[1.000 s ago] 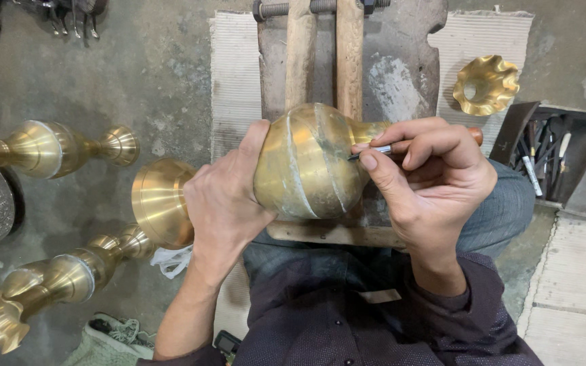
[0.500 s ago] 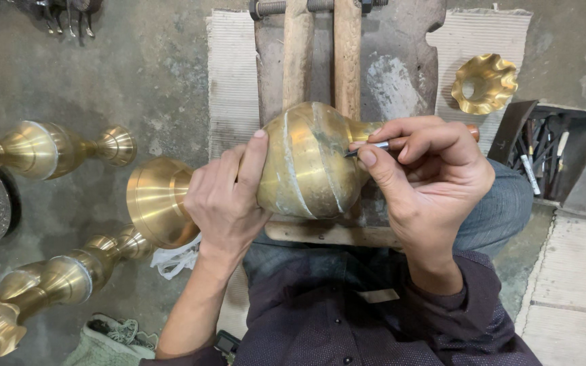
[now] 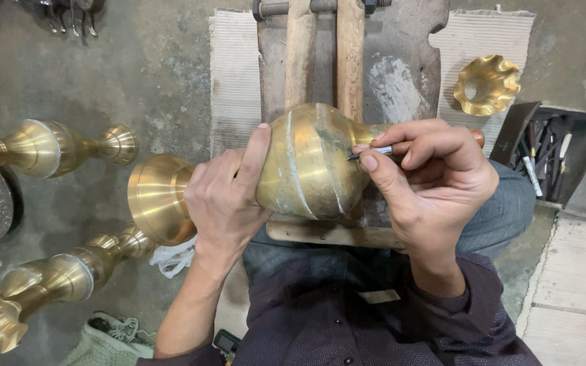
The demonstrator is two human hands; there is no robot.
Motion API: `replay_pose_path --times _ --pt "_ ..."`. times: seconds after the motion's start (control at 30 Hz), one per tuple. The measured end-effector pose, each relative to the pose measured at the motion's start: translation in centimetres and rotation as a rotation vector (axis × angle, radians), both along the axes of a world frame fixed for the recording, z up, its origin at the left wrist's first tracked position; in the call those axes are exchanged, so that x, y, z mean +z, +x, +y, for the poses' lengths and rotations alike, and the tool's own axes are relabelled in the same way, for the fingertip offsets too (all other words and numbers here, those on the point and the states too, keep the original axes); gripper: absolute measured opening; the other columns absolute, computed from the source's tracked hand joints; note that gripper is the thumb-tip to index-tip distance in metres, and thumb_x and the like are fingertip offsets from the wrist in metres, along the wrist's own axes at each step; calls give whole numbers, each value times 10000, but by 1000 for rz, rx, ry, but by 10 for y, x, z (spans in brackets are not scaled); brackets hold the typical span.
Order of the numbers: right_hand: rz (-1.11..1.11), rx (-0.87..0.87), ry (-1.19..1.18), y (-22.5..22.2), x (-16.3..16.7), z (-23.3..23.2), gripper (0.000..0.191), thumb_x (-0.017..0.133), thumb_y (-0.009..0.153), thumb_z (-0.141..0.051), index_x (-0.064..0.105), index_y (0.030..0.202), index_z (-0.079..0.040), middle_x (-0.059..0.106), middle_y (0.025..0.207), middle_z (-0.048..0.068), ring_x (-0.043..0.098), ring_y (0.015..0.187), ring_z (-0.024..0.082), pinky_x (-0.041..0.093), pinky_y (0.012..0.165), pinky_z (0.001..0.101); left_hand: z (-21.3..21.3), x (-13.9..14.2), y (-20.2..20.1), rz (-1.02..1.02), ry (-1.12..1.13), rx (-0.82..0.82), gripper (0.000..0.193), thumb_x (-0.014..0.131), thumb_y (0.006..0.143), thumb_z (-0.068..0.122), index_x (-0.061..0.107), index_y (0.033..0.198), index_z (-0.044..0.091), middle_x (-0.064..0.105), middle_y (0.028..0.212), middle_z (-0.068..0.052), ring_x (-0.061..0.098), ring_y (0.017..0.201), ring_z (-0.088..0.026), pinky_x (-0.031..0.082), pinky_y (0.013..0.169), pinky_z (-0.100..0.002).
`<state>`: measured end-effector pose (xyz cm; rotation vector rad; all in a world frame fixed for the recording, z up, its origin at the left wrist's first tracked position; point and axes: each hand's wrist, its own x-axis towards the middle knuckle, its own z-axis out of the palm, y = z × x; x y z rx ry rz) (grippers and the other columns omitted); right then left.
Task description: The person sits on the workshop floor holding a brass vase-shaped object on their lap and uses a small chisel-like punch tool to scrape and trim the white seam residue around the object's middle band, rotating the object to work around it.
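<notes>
Left hand [image 3: 225, 200] wraps the brass vase [image 3: 306, 169] at center to steady it on the wooden rest [image 3: 320, 47] at twelve o'clock; right hand [image 3: 428, 179], at three o'clock, pinches a pointed metal tool [image 3: 371, 153] against its belly.

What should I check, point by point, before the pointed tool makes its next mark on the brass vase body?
1. Left hand grips the brass vase: ok.
2. Vase rests on the wooden stand: ok, though the contact is partly hidden.
3. Right hand holds the pointed tool firmly: ok.
4. Tool tip touches the vase surface: ok.
5. Left fingers away from the tip: ok.
6. Tip sharpness: cannot tell.
</notes>
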<state>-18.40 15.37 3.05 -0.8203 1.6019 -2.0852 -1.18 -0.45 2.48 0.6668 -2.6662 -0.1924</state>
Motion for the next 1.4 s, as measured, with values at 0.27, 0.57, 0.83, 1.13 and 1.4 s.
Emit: replay_pose_path --times 0.27,0.57,0.83,1.13,1.4 --pt "37 1 12 -1 -2 0 272 759 1049 132 518 1024 8 687 1092 172 751 985 175 656 894 248 1 7 -3 -51 89 30 943 923 663 172 486 1499 155 562 708 -19 601 644 -208 442 610 -382" --pt "8 10 -5 -2 -2 0 284 760 1046 135 509 1014 5 684 1098 174 752 992 172 660 907 253 0 19 -10 -110 195 69 954 876 597 95 500 1472 158 630 727 -49 647 658 -246 473 614 -394" --pt "-17 14 -18 -4 -3 -2 287 758 1047 133 506 1011 2 681 1092 161 742 975 157 651 897 236 -4 35 -18 -207 310 122 843 843 634 59 554 1413 201 713 779 -70 709 719 -288 505 621 -388" --pt "-23 -9 -33 -3 -6 -3 279 753 1054 140 512 1019 4 689 1068 164 745 956 159 667 887 253 1 7 -7 95 -171 -9 705 862 849 216 480 1436 132 739 1026 -89 678 745 -232 491 655 -365" --pt "-86 -36 -62 -2 -5 -3 271 774 1053 108 525 1045 1 691 1064 169 750 926 172 655 836 241 -5 -14 3 61 -163 -31 673 724 925 3 484 1531 170 692 1053 -29 686 886 -211 487 756 -357"
